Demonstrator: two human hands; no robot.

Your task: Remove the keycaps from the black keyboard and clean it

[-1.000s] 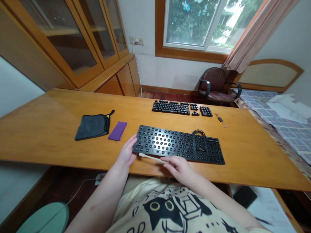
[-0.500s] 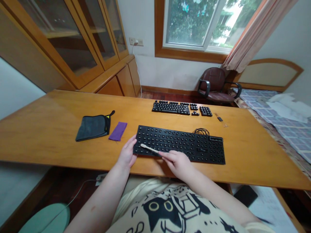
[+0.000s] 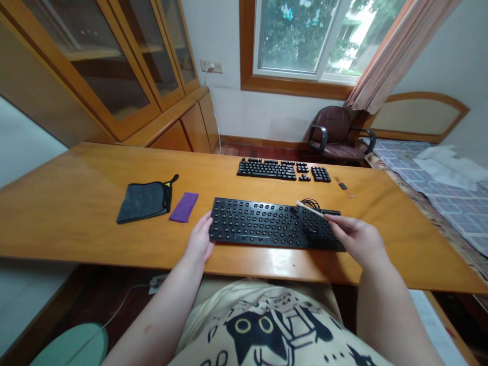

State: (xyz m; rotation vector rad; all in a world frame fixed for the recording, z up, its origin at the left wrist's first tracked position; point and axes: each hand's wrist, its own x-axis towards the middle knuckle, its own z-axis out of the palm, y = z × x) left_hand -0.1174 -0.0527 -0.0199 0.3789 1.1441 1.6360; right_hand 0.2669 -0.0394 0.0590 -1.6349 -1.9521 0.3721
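A black keyboard (image 3: 263, 223) with its keycaps off lies on the wooden desk in front of me. My left hand (image 3: 200, 238) grips its left end, thumb on top and fingers at the side. Between the thumb and fingers of my right hand (image 3: 358, 238) is a slim pale toothbrush (image 3: 310, 209). The brush head points left, over the upper right part of the keyboard, near its top edge. Whether the bristles touch the keyboard I cannot tell. A coiled black cable (image 3: 311, 204) lies behind the keyboard.
Loose black keycaps (image 3: 267, 169) are laid out in keyboard order at the back of the desk (image 3: 76, 203). A small dark-tipped tool (image 3: 342, 186) lies right of them. Left of the keyboard are a purple cloth (image 3: 184, 207) and a dark grey cloth (image 3: 143, 202).
My right hand has carried the toothbrush from the lower left of the keyboard to its upper right. My left hand has kept its hold on the left end.
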